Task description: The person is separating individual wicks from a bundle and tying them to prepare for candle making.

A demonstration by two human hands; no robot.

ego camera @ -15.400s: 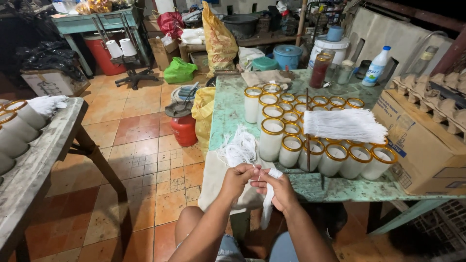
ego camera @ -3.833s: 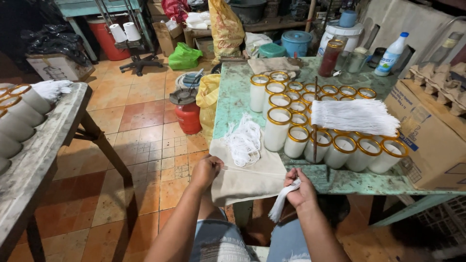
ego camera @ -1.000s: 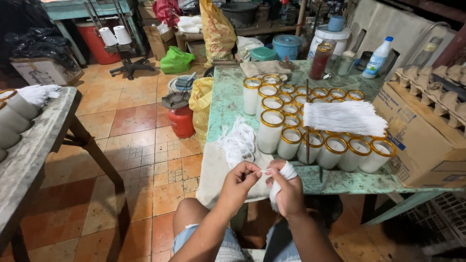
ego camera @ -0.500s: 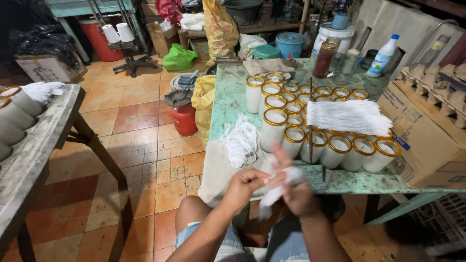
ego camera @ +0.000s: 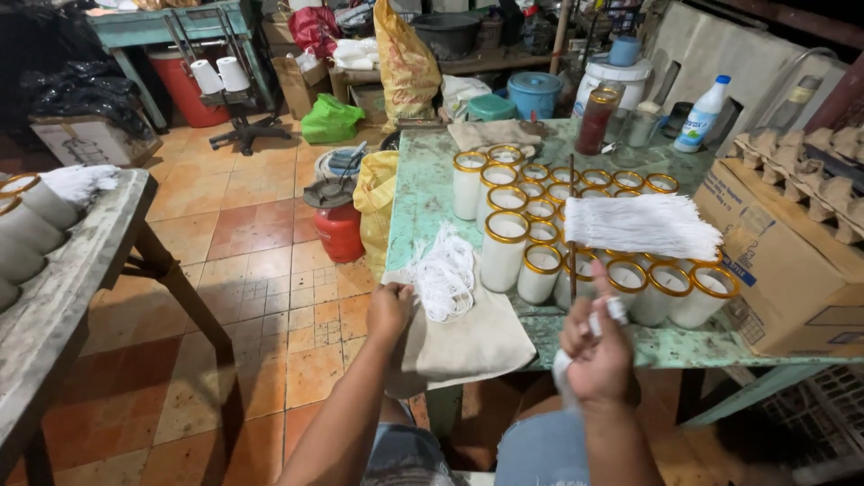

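The right hand is raised just off the near table edge, fingers curled tight around a small white bundle of wicks with a thin dark rod standing up from the grip. The left hand pinches the edge of a beige cloth draped over the green table, beside a loose heap of white string. Behind them stand gold-rimmed glass candles, with a flat sheaf of white wicks lying across their tops.
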